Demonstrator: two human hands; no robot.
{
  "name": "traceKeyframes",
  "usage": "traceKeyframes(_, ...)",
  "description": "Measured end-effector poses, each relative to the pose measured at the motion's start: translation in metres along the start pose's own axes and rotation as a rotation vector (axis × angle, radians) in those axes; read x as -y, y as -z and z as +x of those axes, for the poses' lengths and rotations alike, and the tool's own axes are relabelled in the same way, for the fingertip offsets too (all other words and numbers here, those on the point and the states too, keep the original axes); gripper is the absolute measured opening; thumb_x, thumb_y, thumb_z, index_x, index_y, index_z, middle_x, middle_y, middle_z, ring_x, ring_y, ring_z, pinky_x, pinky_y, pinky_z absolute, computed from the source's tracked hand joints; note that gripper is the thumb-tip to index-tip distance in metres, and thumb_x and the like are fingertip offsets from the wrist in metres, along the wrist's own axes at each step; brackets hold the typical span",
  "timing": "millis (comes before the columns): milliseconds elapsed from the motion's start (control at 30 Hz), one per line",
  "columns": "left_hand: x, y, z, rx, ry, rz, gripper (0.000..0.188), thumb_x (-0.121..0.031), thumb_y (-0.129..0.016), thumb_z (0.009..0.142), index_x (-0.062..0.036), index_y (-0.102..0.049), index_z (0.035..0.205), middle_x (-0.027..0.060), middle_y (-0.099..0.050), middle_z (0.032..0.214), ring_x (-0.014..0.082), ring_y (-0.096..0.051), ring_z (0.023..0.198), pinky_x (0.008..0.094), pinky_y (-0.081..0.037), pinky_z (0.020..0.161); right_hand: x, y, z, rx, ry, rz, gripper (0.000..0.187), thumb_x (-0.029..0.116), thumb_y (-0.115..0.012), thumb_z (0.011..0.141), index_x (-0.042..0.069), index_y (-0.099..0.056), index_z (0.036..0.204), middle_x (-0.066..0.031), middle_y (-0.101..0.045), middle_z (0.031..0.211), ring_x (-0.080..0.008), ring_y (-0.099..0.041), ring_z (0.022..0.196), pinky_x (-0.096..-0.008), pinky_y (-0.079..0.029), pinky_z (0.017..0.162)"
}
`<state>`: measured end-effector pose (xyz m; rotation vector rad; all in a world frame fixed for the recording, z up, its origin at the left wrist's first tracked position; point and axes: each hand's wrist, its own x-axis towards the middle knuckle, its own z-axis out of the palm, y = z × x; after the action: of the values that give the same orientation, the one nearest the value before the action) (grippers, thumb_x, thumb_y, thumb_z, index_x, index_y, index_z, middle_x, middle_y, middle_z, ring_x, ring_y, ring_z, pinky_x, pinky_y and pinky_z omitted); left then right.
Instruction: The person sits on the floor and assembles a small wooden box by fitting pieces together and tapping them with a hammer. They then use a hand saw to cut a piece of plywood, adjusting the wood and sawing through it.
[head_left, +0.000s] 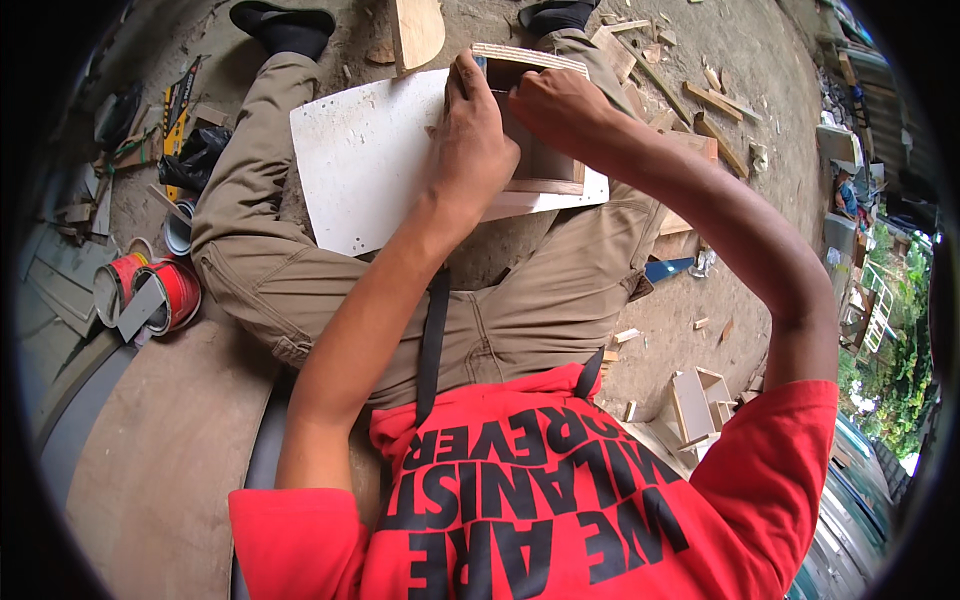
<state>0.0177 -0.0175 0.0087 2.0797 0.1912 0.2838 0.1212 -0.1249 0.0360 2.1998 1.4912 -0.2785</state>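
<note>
A small open wooden box (548, 172) with pale plywood edges rests on a white board (365, 165) between my outstretched legs. My left hand (478, 140) has its fingers and thumb closed round the box's left side, near the far corner. A bit of blue shows by those fingertips. Curled into a fist, my right hand (562, 108) presses at the inside of the box, just under its far edge. Whatever its fingers hold is hidden from this view.
Beyond the board stands a wooden plank (416, 38). Two red cans (178, 300) sit left of my leg, near a yellow tool (177, 125). Wood offcuts (712, 103) litter the ground on the right. A small wooden frame (697, 405) lies beside my right elbow.
</note>
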Motion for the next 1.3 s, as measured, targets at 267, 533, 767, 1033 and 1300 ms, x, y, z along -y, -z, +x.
traceKeyframes(267,0.001,-0.002,0.000,-0.041,-0.018,0.015,0.085,0.011,-0.046,0.077,0.0057,-0.005,0.152,0.0415,-0.030,0.144,0.0560,-0.042,0.128,0.0531,-0.039,0.109,0.018,0.006,0.011,0.145,-0.076,0.087,0.007,0.010,-0.070,0.082,0.009,-0.075,0.087,-0.0090,-0.075,0.087,-0.0224,-0.074,0.084,-0.0343,-0.058,0.065)
traceKeyframes(533,-0.002,-0.004,-0.001,-0.046,0.006,0.084,0.081,0.009,-0.048,0.078,0.0065,-0.012,0.151,0.0369,-0.035,0.143,0.0506,-0.044,0.130,0.0519,-0.040,0.109,0.009,-0.016,0.024,0.207,0.056,0.153,0.014,0.010,-0.070,0.083,0.007,-0.075,0.096,-0.0107,-0.075,0.095,-0.0267,-0.073,0.093,-0.0369,-0.059,0.076)
traceKeyframes(767,0.001,-0.008,-0.002,-0.110,-0.058,0.103,0.079,0.009,-0.049,0.078,0.0076,-0.015,0.150,0.0351,-0.037,0.142,0.0497,-0.043,0.131,0.0508,-0.041,0.109,0.007,-0.008,0.022,0.236,0.038,0.319,0.020,0.012,-0.066,0.087,0.004,-0.072,0.104,-0.0169,-0.073,0.105,-0.0303,-0.071,0.100,-0.0402,-0.058,0.081)
traceKeyframes(1033,0.000,-0.006,-0.002,-0.089,-0.038,0.048,0.077,0.008,-0.049,0.080,0.0076,-0.016,0.150,0.0365,-0.039,0.141,0.0507,-0.045,0.128,0.0503,-0.041,0.109,0.012,-0.025,0.013,0.210,0.090,0.388,0.016,0.011,-0.065,0.084,0.001,-0.073,0.094,-0.0181,-0.074,0.098,-0.0323,-0.073,0.093,-0.0414,-0.059,0.076)
traceKeyframes(1300,-0.002,-0.012,-0.005,-0.067,-0.022,0.055,0.076,0.008,-0.047,0.080,0.0139,-0.013,0.148,0.0405,-0.035,0.141,0.0537,-0.039,0.132,0.0491,-0.036,0.113,0.007,-0.005,-0.001,0.248,0.246,0.365,0.016,0.010,-0.061,0.085,0.000,-0.073,0.088,-0.0216,-0.073,0.091,-0.0347,-0.072,0.092,-0.0424,-0.058,0.076)
